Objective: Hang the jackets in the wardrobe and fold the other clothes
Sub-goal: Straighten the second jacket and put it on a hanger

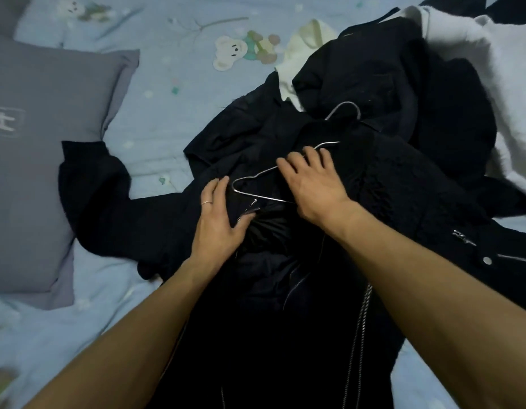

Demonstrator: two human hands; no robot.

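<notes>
Two bare hands reach over a black zip jacket that lies flat on a blue bed sheet with teddy bears on it; a thin metal hanger lies on the jacket near its collar, just past the fingertips; the left hand rests flat on the jacket's left front by the zip, fingers straight, thumb spread out to the side, a ring on one finger; the right hand lies over the hanger's wire, fingers a little bent and spread, but I cannot tell if they grip it; more black clothes and a white garment are piled behind; a grey pillow lies to the left.
</notes>
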